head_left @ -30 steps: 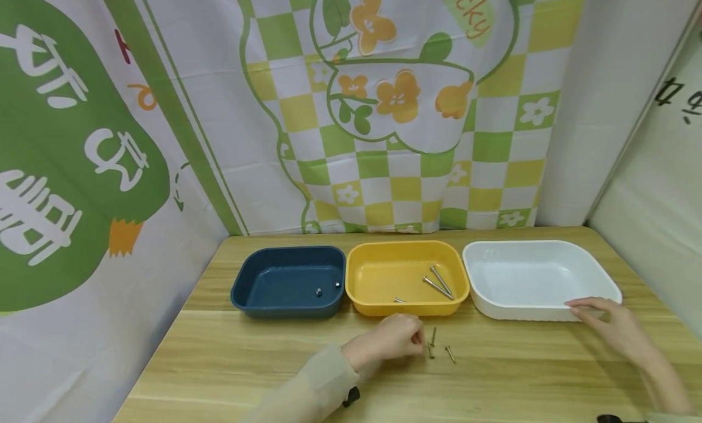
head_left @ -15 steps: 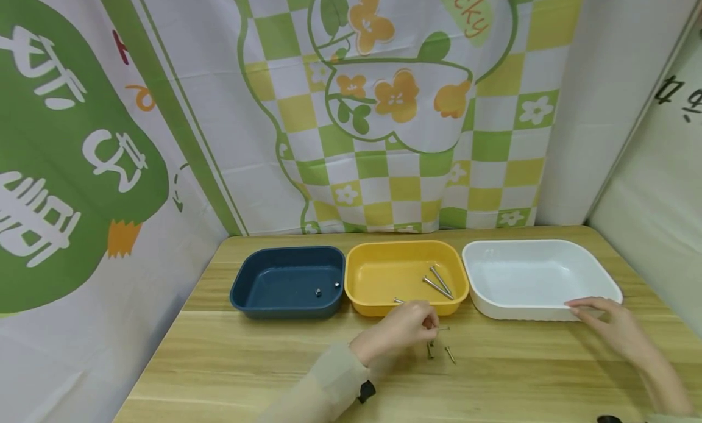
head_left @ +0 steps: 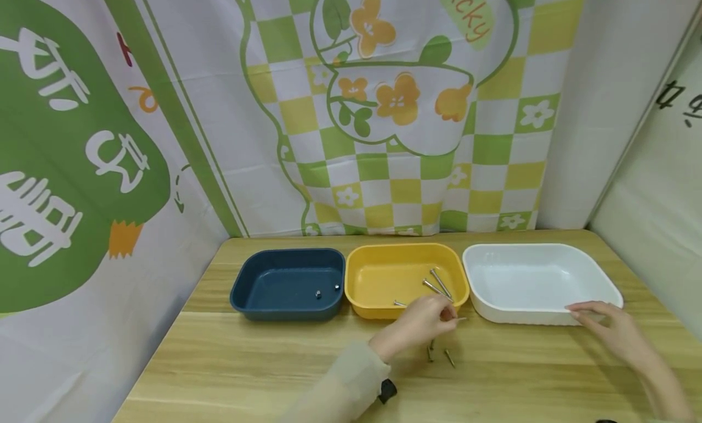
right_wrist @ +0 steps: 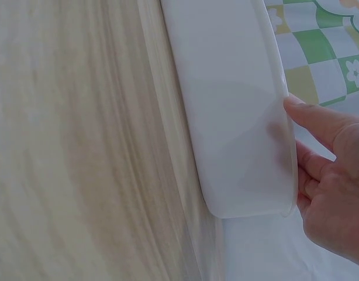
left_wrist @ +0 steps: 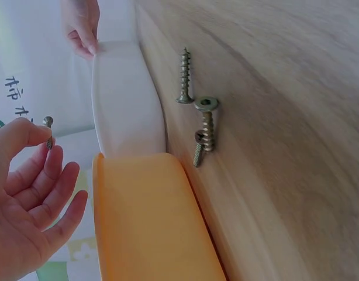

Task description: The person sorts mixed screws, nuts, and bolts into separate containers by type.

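My left hand (head_left: 419, 322) pinches a small screw (left_wrist: 48, 122) between thumb and index finger, just in front of the yellow tray (head_left: 378, 313); its other fingers are spread in the left wrist view. On the table below lie three brass-coloured screws: one apart (left_wrist: 185, 76), and a wide-headed screw (left_wrist: 207, 126) overlapping a thinner screw (left_wrist: 198, 151). At the right, my right hand (head_left: 616, 331) holds the front rim of the white tray (head_left: 526, 316), thumb at the rim and fingers partly hidden behind it in the right wrist view.
Left of the yellow tray stands a dark blue tray (head_left: 285, 315) with two small metal nuts inside. Two long silver bolts (head_left: 439, 283) and a shorter one (head_left: 400, 303) lie in the yellow tray. The wooden table (head_left: 219, 368) is bounded by printed cloth (head_left: 384, 185).
My left hand has picked up a screw from the group on the table and moved right and slightly away from me with it. The right hand has stayed at the white tray.
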{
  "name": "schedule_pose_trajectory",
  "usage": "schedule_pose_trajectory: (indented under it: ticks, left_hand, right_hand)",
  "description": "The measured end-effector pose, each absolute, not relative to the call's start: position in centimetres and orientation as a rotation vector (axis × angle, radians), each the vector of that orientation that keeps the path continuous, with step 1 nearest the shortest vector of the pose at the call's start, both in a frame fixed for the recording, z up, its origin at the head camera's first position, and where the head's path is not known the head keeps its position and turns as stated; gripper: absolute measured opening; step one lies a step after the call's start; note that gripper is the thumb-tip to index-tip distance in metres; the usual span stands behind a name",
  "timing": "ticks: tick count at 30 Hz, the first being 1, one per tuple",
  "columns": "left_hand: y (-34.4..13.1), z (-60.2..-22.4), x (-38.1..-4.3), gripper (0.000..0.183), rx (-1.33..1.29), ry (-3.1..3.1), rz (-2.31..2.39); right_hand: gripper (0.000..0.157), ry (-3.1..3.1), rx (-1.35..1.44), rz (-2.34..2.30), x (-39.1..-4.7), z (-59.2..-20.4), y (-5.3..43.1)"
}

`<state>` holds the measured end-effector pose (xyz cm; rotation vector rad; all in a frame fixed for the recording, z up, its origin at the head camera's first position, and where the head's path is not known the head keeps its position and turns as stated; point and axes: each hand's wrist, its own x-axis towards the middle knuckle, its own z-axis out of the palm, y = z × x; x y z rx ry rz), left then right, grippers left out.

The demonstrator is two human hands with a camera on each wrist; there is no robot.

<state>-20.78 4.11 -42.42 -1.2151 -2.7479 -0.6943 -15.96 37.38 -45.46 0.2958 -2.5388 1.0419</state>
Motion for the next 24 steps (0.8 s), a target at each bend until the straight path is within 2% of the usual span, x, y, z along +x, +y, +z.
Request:
schedule_pose_trajectory:
  ticks: [24]
  left_hand:
    - [8.4, -41.5, -21.9, 0.007, -1.086, -2.728, -0.645]
  right_hand:
    - [0.011, -2.507, 0.355, 1.033, -16.2, -45.4, 37.4]
